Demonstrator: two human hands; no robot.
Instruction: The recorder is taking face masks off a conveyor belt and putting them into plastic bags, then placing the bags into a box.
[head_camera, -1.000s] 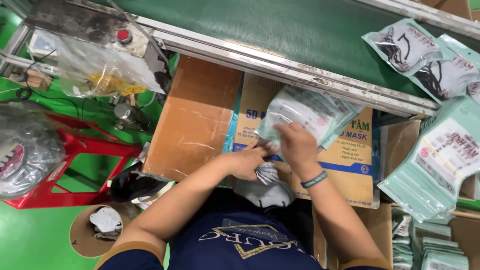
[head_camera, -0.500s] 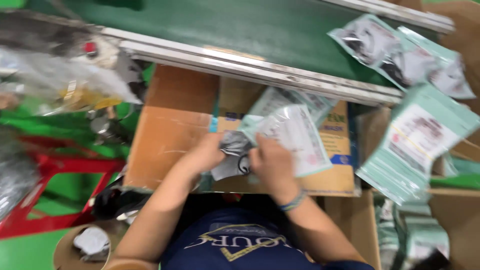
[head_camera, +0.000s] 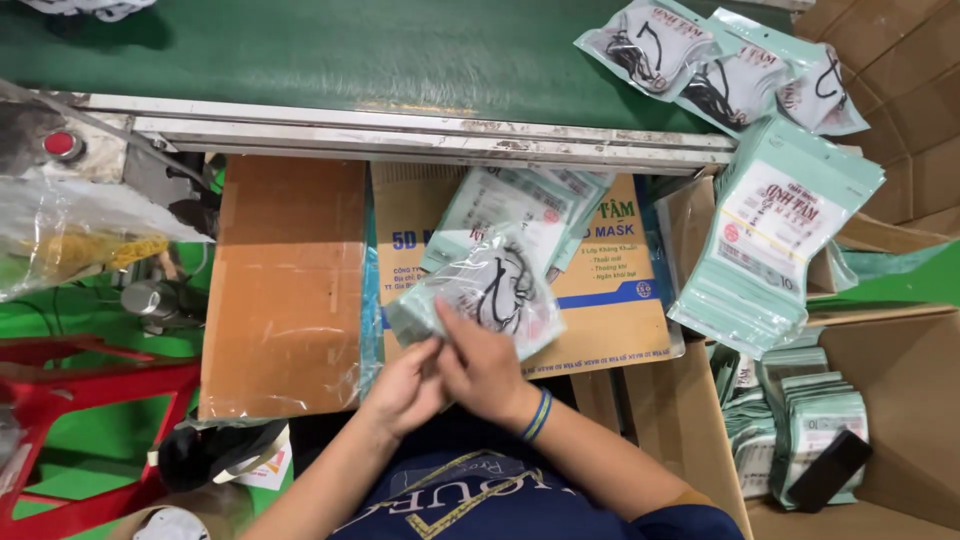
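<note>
Green conveyor belt (head_camera: 350, 55) above an open cardboard box (head_camera: 285, 290). Left hand (head_camera: 405, 385) and right hand (head_camera: 485, 365) both grip a clear mask packet (head_camera: 490, 295) (lower edge pinched), just over the box's printed flap (head_camera: 610, 290).

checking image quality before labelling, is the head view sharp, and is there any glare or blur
Head view: mostly sharp; the pouch held by the left hand and right hand shows soft glare on its clear film; the plastic bag at left shines too; slight wide-angle bend along the conveyor rail.
</note>
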